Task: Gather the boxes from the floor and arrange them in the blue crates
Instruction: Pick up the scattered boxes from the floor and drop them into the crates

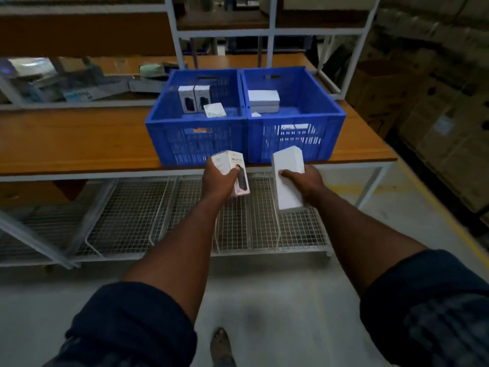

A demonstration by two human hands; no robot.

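Two blue crates stand side by side on the wooden table. The left crate (169, 128) holds two upright printed boxes (194, 98) and a small flat white box. The right crate (336, 120) holds stacked white boxes (264, 100). My left hand (218, 181) grips a white printed box (232, 161) with a dark product picture, in front of the left crate and below the table edge. My right hand (304, 181) grips a plain white box (287, 178), held upright in front of the right crate.
The wooden table (79, 144) has a wire-mesh shelf (132, 215) under it and a white metal rack frame (270, 33) behind. Cardboard cartons (436, 115) are stacked on the right. A yellow floor line (436, 207) runs along the grey floor. My shoe (221, 345) shows below.
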